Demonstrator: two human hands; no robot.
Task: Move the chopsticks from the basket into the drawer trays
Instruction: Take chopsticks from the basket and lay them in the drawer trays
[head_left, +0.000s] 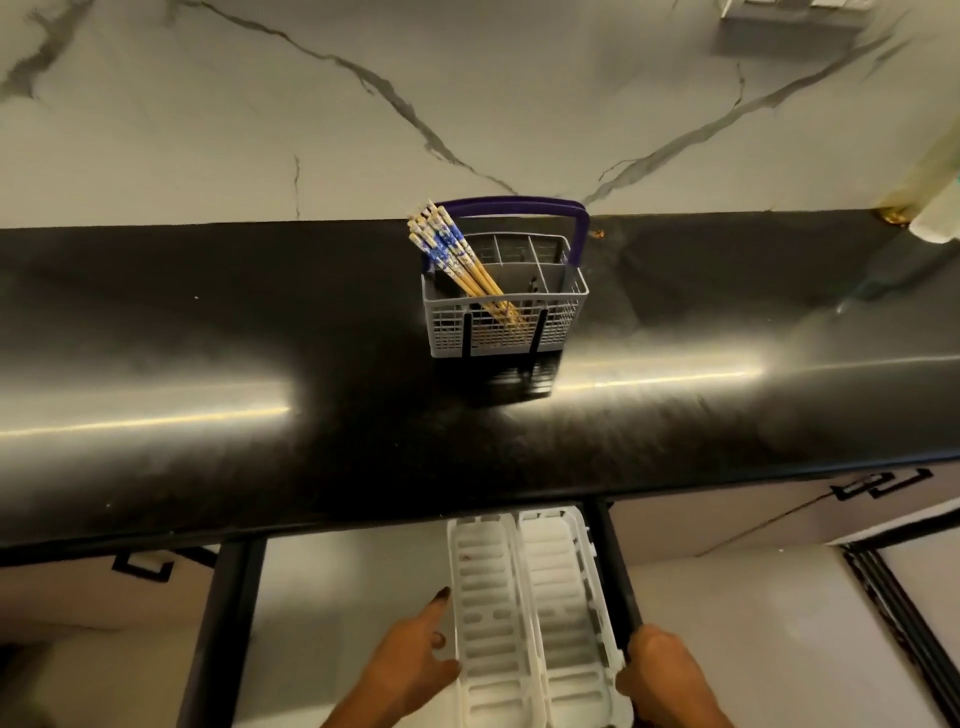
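Note:
A grey plastic cutlery basket (558, 306) with a purple handle stands on the black countertop. Several wooden chopsticks (457, 257) with blue-and-white patterned tops lean to the left in its front compartment. Below the counter an open drawer (332, 597) holds two white slotted trays side by side: the left tray (485, 613) and the right tray (563, 597). My left hand (410, 660) rests against the left tray's outer edge with the index finger pointing up. My right hand (660, 675) grips the right side of the trays at the drawer's dark wall. Both trays hold no chopsticks.
The black glossy countertop (260, 364) runs across the view with a marble backsplash (363, 104) behind it. Cabinet fronts with dark handles (878, 486) flank the drawer. A pale object (940, 208) sits at the counter's far right.

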